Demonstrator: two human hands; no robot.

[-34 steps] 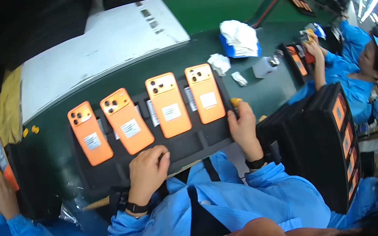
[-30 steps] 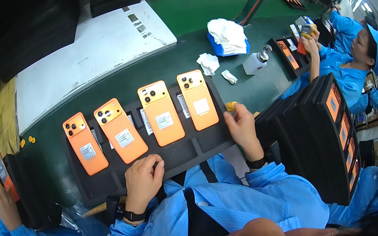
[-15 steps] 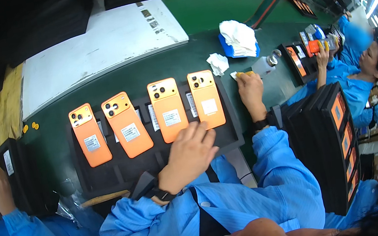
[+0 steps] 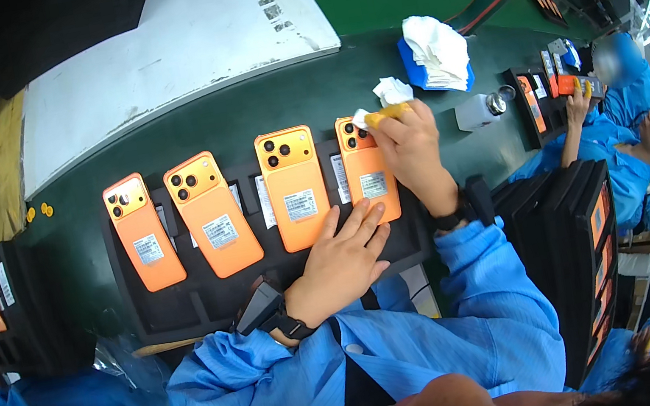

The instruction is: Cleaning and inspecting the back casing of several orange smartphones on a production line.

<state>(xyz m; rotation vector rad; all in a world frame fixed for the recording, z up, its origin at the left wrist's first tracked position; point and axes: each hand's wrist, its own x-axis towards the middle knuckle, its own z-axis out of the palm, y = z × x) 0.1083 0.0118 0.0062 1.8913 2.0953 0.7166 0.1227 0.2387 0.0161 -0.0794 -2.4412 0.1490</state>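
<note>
Four orange phones lie back up on a black tray (image 4: 213, 303): a leftmost phone (image 4: 147, 258), a second phone (image 4: 214, 209), a third phone (image 4: 291, 176) and a rightmost phone (image 4: 365, 163). Silver labels show on their backs. My left hand (image 4: 340, 265) rests open, fingers spread, with its fingertips on the lower part of the rightmost phone. My right hand (image 4: 415, 149), yellow covers on its fingertips, pinches a small white wipe (image 4: 361, 119) at that phone's camera block. The hand hides part of the phone's right side.
Behind the tray are a crumpled white tissue (image 4: 392, 90), a blue box of white wipes (image 4: 438, 55) and a bottle with a metal top (image 4: 481, 110). Stacked black trays (image 4: 552, 225) stand right. A co-worker (image 4: 630, 126) handles a phone beyond. Another tray (image 4: 14, 298) is left.
My right hand has moved left from beside the bottle to the rightmost phone's camera block. My left hand stays at that phone's lower end. The left neighbour's hand has gone from view.
</note>
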